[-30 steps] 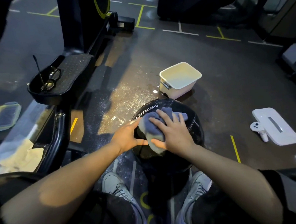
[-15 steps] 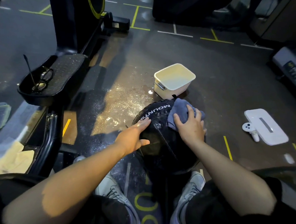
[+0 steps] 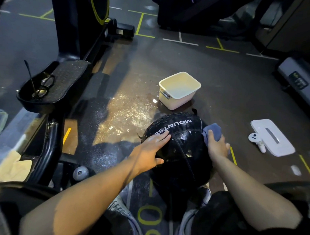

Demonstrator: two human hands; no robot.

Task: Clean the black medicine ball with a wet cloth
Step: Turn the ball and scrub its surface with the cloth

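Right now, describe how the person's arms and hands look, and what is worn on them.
Both forearms are bare up to the frame's edge; no sleeves, gloves, watch or rings show. The left hand and right hand are uncovered. Warm light falls in patches on the left forearm; the right arm lies mostly in shadow. No markings are visible on either arm.

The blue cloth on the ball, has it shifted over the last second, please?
Yes. The blue cloth has slid from the top of the medicine ball, near the white lettering, down its right side under the right hand.
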